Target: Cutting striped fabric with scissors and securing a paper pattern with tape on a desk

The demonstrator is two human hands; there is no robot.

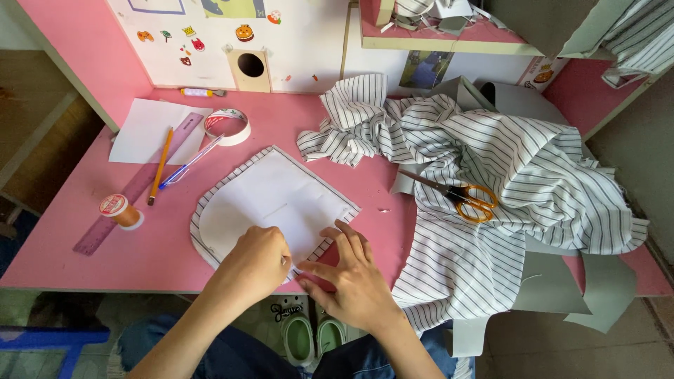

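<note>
Landmark: the white paper pattern (270, 203) is lying on a rounded piece of striped fabric (200, 210) on the pink table (161, 260); every place below is being given from this pattern
Left hand: the left hand (256, 263) is resting on the pattern's near edge, fingers curled in with the tips pinching at that edge; whether something small is being held between them I cannot tell
Right hand: the right hand (354, 270) is lying just right of the left one at the pattern's near right corner, palm down, fingers spread and pressing flat on fabric and table, gripping nothing
Striped fabric piece: it is showing as a narrow border round the pattern's left and top edges
Loose striped cloth: a large crumpled striped cloth (491, 161) is spreading to the right of the pattern, hanging over the table's near edge
Scissors: orange-handled scissors (467, 198) are lying on that cloth, well right of the pattern
Thread: an orange spool (121, 210) is standing left of the pattern
Ruler, pencil, pen: a purple ruler (137, 186), a yellow pencil (160, 165) and a blue pen (189, 163) are lying up and left of the pattern
Tape: a roll of tape (228, 126) is sitting beyond the pattern's far left side
</note>
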